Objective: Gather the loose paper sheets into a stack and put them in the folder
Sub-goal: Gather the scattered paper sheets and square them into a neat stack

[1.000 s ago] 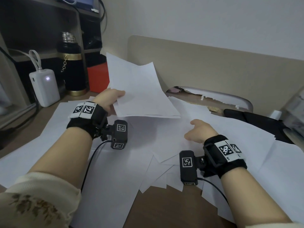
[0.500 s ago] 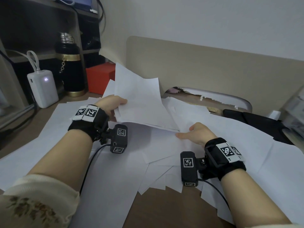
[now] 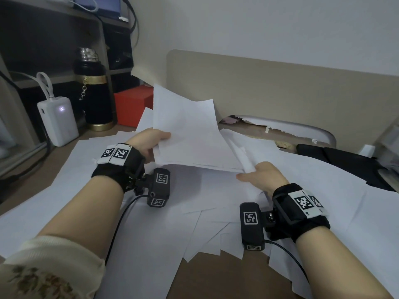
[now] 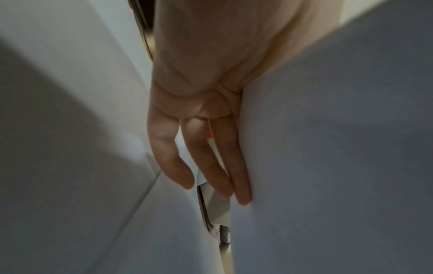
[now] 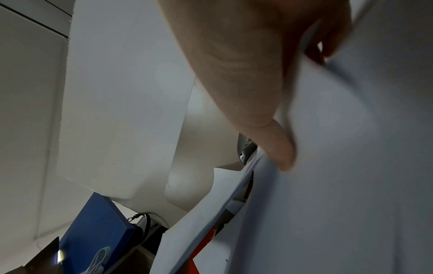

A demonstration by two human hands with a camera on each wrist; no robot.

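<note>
2 hands point(image 3: 151, 143) point(image 3: 262, 176) grip the gathered sheets point(image 3: 190, 137): left fingers curled on its edge, right apparently pinching a corner, having reached it. Many loose sheets point(image 3: 138, 244) remain on the table point(image 3: 224, 279).

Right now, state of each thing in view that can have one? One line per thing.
Left hand: grip on the raised white paper stack's left edge.
Raised white paper stack: lifted off the desk, tilted, uneven edges.
Right hand: grip on a curled white sheet at the stack's right corner.
Loose white sheets: scattered flat, overlapping on the brown desk.
White power bank: indicator lit.
Black flask with gold band: upright, capped.
</note>
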